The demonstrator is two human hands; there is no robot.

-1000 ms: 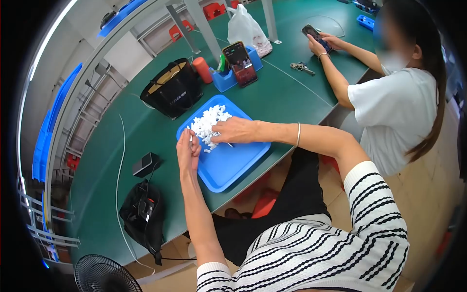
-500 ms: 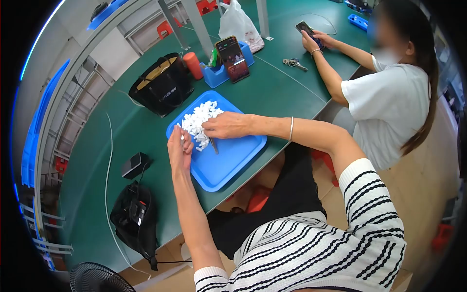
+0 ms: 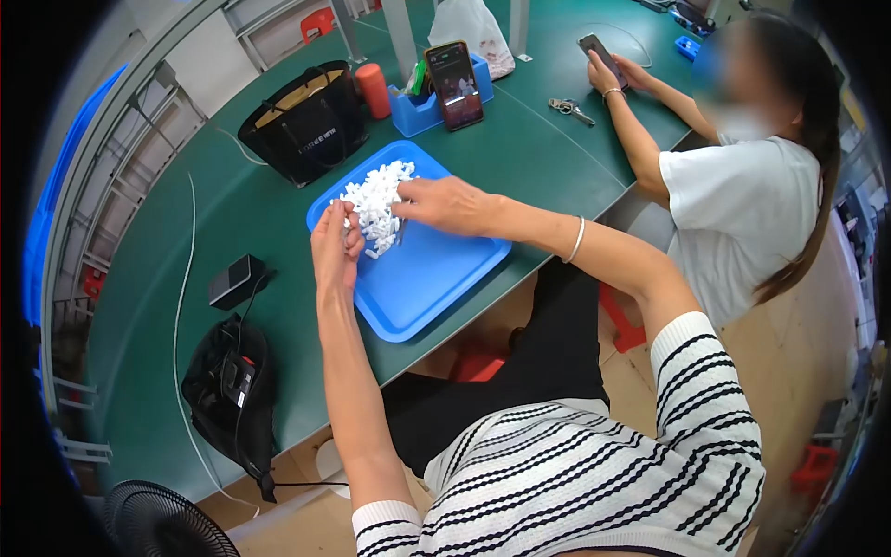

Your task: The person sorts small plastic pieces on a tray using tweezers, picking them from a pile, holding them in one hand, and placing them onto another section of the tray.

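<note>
A blue tray point(image 3: 422, 302) lies on the green table, with a heap of small white pieces point(image 3: 376, 200) in its far part. At the left rim, my left hand point(image 3: 336, 246) is closed, fingertips pinched on what looks like one small white piece. My right hand point(image 3: 447, 204) reaches over the heap from the right, its fingers closed round a slim metal tool point(image 3: 401, 234), like tweezers, pointing down. The hand covers most of this tool, and the exact kind of the white pieces is too small to tell.
Beyond the tray stand a black tote bag point(image 3: 306, 130), a red cylinder point(image 3: 373, 91), a blue holder point(image 3: 416, 113) and a propped phone point(image 3: 455, 85). A black box point(image 3: 237, 281) and black pouch point(image 3: 232, 395) lie left. Keys point(image 3: 571, 111) lie near a seated person point(image 3: 742, 204) holding a phone.
The whole view has shifted a little. My right hand has moved slightly up over the heap, and my left fingertips have come closer together near the tray's left rim.
</note>
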